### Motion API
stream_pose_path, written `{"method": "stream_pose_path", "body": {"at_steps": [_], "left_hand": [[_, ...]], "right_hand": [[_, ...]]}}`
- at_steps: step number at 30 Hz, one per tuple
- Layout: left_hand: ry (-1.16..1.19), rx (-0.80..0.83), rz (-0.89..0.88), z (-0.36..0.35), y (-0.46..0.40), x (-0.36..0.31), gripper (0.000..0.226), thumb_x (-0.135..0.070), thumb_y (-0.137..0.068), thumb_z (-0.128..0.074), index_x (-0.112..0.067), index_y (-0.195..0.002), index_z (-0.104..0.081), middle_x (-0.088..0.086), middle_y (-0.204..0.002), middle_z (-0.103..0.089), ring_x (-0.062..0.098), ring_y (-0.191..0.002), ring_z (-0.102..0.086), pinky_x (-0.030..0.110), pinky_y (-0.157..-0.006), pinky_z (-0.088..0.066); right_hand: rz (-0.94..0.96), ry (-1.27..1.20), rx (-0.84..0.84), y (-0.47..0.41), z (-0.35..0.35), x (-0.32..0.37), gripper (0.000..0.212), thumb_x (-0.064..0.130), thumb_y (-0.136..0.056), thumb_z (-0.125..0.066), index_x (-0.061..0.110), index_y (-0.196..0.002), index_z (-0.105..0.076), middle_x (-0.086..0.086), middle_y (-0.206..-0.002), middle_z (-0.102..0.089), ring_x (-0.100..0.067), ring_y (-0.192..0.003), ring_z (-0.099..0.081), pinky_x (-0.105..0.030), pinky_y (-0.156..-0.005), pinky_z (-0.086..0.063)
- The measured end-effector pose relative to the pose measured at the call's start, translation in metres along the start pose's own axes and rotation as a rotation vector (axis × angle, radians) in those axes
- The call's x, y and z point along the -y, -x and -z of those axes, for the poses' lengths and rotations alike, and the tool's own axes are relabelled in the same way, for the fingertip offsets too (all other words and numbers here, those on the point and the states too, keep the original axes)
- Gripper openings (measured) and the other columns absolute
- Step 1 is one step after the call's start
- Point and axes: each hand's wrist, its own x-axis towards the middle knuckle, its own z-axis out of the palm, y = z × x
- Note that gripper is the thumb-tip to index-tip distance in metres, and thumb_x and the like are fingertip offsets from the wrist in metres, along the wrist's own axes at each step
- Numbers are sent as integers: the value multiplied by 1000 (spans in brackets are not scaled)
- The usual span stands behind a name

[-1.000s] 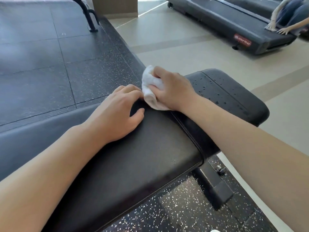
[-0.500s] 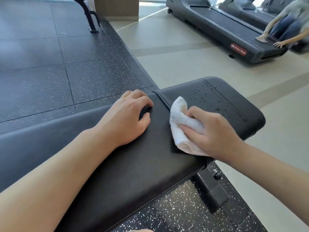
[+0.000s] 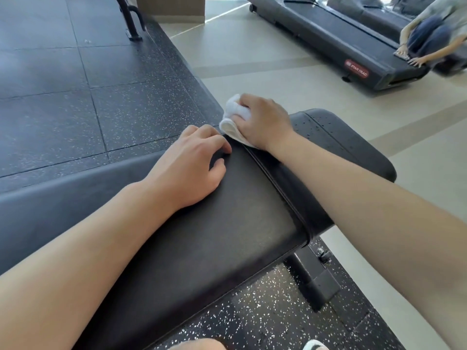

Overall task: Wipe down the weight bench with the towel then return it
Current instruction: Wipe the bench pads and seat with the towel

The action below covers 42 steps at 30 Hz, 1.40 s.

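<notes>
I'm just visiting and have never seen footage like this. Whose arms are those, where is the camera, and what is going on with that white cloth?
There is no machine here: the view comes from a wide-angle camera worn on a person's head, looking down at their own bare arms. The long black padded weight bench stretches away from them. The left hand rests on the bench's near pad with fingers curled and holds nothing. The right hand grips a small crumpled white towel and presses it at the far edge, by the seam between the pads. Water droplets dot the further pad. Behind stands a black treadmill, where another person crouches.
</notes>
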Motion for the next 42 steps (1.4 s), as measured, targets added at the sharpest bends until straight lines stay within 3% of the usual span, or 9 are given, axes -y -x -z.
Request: {"method": "stream_pose_path", "body": {"at_steps": [5,10,19,28,30,32,35,39,42], "left_hand": [[15,4,-2,2,5,-4,24,-17,-95,-60,-24,-115,-72,-7,-125,-63,22,-117,-51,31,-107,-40],[49,42,-102,-1,6,-19,28,-15,-95,-62,-23,-120,-72,-9,-131,-63,17,-124,-53,23,-109,-36],[48,162,-143,-3,10,-22,38,-30,-96,-55,-29,-132,-68,-16,-145,-55,6,-138,-45,5,-115,-17],[-7,207,-191,-3,19,-36,46,-42,-99,-49,-37,-144,-57,-22,-155,-45,2,-147,-36,34,-125,-27],[-4,220,-199,-2,19,-38,48,-45,-100,-45,-40,-148,-53,-24,-157,-43,1,-150,-32,43,-125,-29],[4,224,-229,-2,21,-39,47,-44,-102,-43,-40,-148,-53,-26,-157,-42,1,-151,-30,40,-125,-28],[23,219,-289,-2,26,-49,44,-39,-103,-44,-40,-145,-57,-26,-157,-43,3,-152,-31,29,-125,-24],[17,233,-317,-8,28,-57,46,-43,-102,-42,-39,-145,-57,-24,-156,-44,3,-151,-33,28,-124,-24],[28,232,-323,-11,29,-56,47,-43,-101,-43,-37,-146,-57,-25,-156,-44,0,-149,-33,21,-124,-21]], "right_hand": [[76,-122,22,105,39,-11,17,44,-95,-58,30,-103,-52,4,-76,-64,-28,-75,-63,-39,-67,-48],[142,-178,25,215,73,-33,17,39,-90,-59,30,-86,-45,11,-63,-42,-13,-59,-42,-30,-53,-37],[66,-158,-15,130,50,-36,17,44,-93,-62,34,-98,-50,10,-69,-57,-23,-68,-56,-35,-66,-42],[104,-191,-118,208,61,-44,18,42,-91,-64,34,-96,-50,13,-68,-51,-10,-65,-49,-29,-59,-40],[46,-121,-133,197,63,-65,20,41,-92,-66,34,-100,-50,11,-71,-57,-19,-68,-58,-30,-62,-39],[-112,-74,-186,179,68,-98,18,40,-93,-66,31,-105,-56,4,-75,-61,-33,-78,-65,-34,-65,-41],[-256,-56,-226,174,71,-119,18,39,-95,-63,24,-106,-60,6,-74,-56,-36,-83,-64,-35,-65,-36],[-60,-72,-286,201,57,-62,23,40,-89,-63,31,-108,-52,5,-74,-61,-24,-73,-61,-28,-61,-31],[101,-202,-216,218,51,-31,17,39,-89,-66,28,-98,-56,7,-73,-58,-15,-70,-53,-31,-60,-39]]}}
